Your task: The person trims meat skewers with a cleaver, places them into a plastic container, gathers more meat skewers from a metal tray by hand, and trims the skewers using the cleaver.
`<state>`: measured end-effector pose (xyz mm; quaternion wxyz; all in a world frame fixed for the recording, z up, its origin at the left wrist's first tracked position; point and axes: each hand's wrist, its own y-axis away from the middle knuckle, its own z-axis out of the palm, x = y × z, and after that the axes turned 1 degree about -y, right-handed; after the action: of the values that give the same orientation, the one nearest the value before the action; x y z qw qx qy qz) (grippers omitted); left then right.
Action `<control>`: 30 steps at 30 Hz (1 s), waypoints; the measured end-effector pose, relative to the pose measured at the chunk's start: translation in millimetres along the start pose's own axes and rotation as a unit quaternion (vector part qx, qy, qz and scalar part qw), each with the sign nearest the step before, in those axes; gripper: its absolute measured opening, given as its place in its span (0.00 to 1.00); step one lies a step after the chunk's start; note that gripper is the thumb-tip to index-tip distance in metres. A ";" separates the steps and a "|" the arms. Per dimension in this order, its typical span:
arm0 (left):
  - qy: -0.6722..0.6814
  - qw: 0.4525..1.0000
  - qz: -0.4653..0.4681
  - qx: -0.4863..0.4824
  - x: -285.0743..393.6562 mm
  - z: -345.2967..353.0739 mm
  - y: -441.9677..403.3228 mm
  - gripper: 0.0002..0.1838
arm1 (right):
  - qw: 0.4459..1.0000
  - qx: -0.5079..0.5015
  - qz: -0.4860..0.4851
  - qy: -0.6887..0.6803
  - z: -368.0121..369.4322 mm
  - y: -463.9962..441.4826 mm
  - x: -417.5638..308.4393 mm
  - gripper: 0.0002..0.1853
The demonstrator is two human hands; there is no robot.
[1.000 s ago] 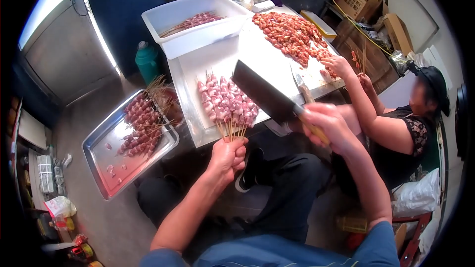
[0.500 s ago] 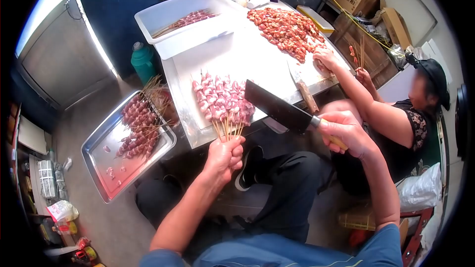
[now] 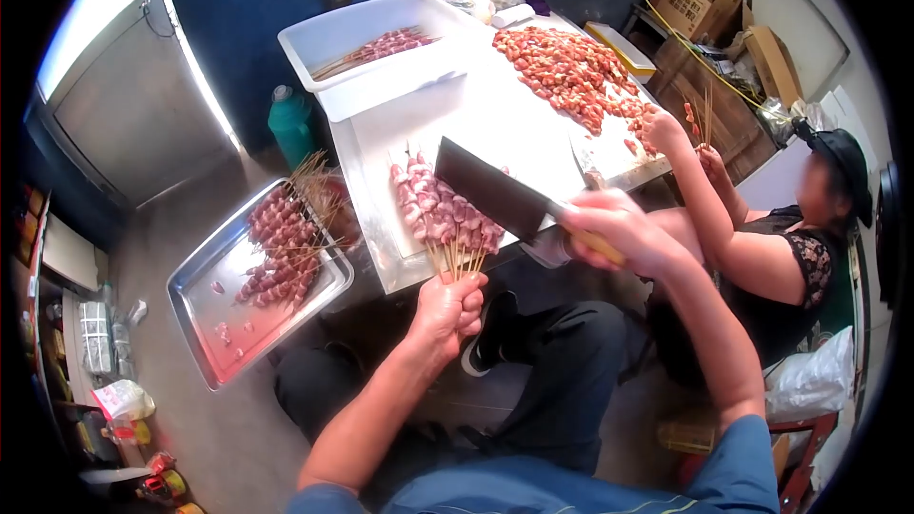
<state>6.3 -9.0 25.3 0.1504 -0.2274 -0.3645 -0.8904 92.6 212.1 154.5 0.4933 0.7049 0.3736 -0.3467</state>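
Observation:
My left hand is closed around the stick ends of a bunch of raw meat skewers, whose meat lies over the near edge of the white table. In my right hand, closed on its handle, is a cleaver. Its broad dark blade is over the right part of the meat and hides some of it; whether they touch I cannot tell. Partly behind my right hand, a second knife rests at the table's edge.
A white tub with skewers stands at the table's far left. A pile of red meat pieces lies at the back right. A metal tray holds more skewers at left. A co-worker sits at right, holding sticks.
The cleaver and my right hand have moved left, bringing the blade over the skewers. The view has shifted slightly. The co-worker's nearer hand has lifted from the meat pile's edge.

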 end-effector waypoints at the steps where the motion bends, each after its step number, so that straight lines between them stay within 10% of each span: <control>1: 0.003 1.000 0.000 0.000 -0.1 1.0 0.8 0.04 | 1.000 0.012 0.011 0.000 -5.2 19.7 -2.2 0.18; 30: -0.012 1.000 0.003 -0.002 -1.6 -2.8 -0.8 0.04 | 0.989 0.080 -0.117 -0.048 39.1 -28.0 -37.0 0.16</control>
<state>6.4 -10.3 22.2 0.1487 -0.2392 -0.3635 -0.8880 45.8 174.5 163.4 0.4089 0.6758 0.4009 -0.4641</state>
